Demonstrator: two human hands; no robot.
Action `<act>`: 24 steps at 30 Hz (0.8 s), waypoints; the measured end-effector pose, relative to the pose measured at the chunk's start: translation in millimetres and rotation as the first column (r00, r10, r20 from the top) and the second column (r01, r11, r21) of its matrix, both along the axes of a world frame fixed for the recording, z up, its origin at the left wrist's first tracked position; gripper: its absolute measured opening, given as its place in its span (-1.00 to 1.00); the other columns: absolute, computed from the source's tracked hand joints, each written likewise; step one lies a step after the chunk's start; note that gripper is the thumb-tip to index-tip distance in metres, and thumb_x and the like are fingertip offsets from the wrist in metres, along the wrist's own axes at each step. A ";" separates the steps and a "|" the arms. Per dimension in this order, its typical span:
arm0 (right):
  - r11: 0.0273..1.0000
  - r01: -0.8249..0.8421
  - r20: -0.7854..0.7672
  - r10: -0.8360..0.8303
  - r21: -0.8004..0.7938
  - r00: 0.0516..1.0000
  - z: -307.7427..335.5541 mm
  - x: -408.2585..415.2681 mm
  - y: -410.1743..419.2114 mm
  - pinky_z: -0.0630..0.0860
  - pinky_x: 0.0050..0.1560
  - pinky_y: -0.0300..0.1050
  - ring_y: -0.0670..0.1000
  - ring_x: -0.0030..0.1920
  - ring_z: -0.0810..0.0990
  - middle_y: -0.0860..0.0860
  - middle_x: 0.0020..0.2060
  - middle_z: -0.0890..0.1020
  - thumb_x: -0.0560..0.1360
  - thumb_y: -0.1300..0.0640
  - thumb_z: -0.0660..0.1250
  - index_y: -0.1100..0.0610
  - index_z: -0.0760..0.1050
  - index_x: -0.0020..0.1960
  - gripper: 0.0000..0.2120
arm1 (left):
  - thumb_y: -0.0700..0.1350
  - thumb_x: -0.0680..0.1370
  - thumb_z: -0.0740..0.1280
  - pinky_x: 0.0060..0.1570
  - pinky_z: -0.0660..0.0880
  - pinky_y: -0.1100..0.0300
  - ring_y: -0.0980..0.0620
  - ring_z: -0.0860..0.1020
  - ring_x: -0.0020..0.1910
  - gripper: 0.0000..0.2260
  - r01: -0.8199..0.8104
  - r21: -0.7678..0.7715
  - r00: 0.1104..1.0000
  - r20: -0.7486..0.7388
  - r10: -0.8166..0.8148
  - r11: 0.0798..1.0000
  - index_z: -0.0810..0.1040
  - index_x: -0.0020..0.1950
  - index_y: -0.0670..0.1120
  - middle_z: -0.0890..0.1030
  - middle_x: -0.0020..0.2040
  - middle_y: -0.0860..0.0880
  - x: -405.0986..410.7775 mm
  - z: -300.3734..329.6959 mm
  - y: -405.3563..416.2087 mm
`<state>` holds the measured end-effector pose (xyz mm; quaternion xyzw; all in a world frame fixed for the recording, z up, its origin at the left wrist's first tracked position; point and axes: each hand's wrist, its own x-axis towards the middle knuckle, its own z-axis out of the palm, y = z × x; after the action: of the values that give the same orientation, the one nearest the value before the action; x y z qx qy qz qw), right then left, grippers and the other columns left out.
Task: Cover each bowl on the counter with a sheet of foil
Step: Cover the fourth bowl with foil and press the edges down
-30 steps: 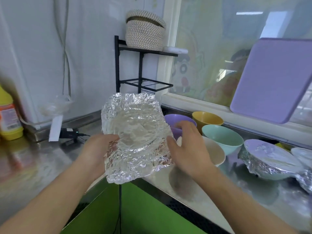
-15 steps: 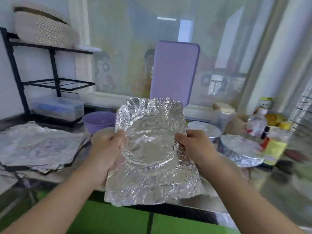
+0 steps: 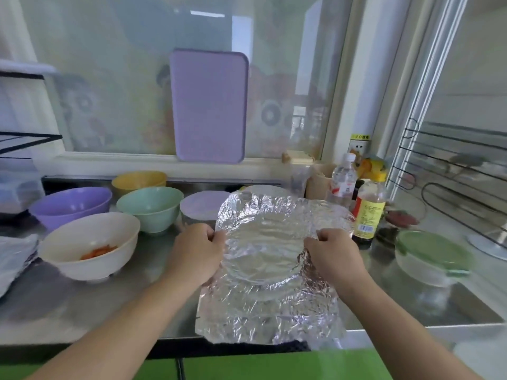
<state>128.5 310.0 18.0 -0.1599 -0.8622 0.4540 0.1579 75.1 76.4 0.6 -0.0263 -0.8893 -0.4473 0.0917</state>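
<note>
Over the steel counter (image 3: pixel 82 311), in the head view, you held one crinkled foil sheet (image 3: pixel 271 270) spread between both hands. Your left hand (image 3: pixel 196 253) pinched the sheet's left edge, fingers curled round it with the thumb on top; your right hand (image 3: pixel 333 256) pinched the right edge the same way. The sheet bore a round pressed ring in its middle, and its near edge hung over the counter's front lip. Whether a bowl sat beneath it could not be told.

To the left of the sheet stood the uncovered bowls: a cream bowl (image 3: pixel 90 242) nearest you with some orange food in it, a purple bowl (image 3: pixel 71 207) behind that, a mint bowl (image 3: pixel 149 208) just beside the purple one, and a yellow bowl (image 3: pixel 138 181) at the back by the window ledge. A covered bowl (image 3: pixel 204 207) stood between the mint bowl and the sheet, partly hidden by the sheet's left corner. At the far left edge lay a stack of foil (image 3: pixel 15 256).

To the right stood a dark sauce bottle (image 3: pixel 369 212) with a yellow label, a clear water bottle (image 3: pixel 343 182) behind it, and a green-lidded container (image 3: pixel 430 256), blurred. A lilac board (image 3: pixel 210 105) leaned upright against the window
</note>
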 end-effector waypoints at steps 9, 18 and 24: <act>0.978 -0.086 -0.028 0.082 -0.188 0.996 -23.2 -4.3 -7.2 0.13 -0.34 -0.08 0.01 -0.42 0.19 0.03 -0.44 0.25 0.61 0.16 0.30 0.09 0.26 -0.25 -0.68 | 0.01 0.71 0.26 -0.50 0.37 0.20 0.01 0.49 -0.61 -0.60 -0.020 -0.021 0.995 0.101 0.022 1.000 0.55 -0.09 -0.33 0.50 -0.48 -0.09 -13.0 -7.1 -15.6; 0.945 -0.093 0.045 0.113 -0.312 0.993 -34.6 -8.0 -4.7 0.16 -0.41 -0.12 0.00 -0.55 0.22 0.08 -0.51 0.25 0.69 0.16 0.22 0.16 0.26 -0.32 -0.60 | -0.02 0.76 0.15 -0.53 0.29 0.22 0.00 0.32 -0.67 -0.51 0.021 0.083 0.988 0.149 -0.033 0.996 0.40 -0.30 -0.27 0.41 -0.55 -0.12 -4.3 -14.7 -12.7; 0.934 -0.067 0.055 0.093 -0.352 0.994 -18.2 -11.3 -7.4 0.30 -0.31 0.02 0.10 -0.46 0.38 0.16 -0.46 0.41 0.63 0.09 0.33 0.13 0.26 -0.14 -0.71 | -0.11 0.69 0.25 -0.59 0.17 0.33 0.00 0.27 -0.65 -0.64 -0.042 0.281 0.966 0.257 -0.033 0.959 0.43 -0.30 -0.17 0.37 -0.52 -0.13 -4.5 -9.8 -13.6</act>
<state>117.2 302.6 -0.2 -0.1662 -0.7787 0.6000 0.0777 70.6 62.8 -9.2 0.0479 -0.8202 -0.5696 -0.0212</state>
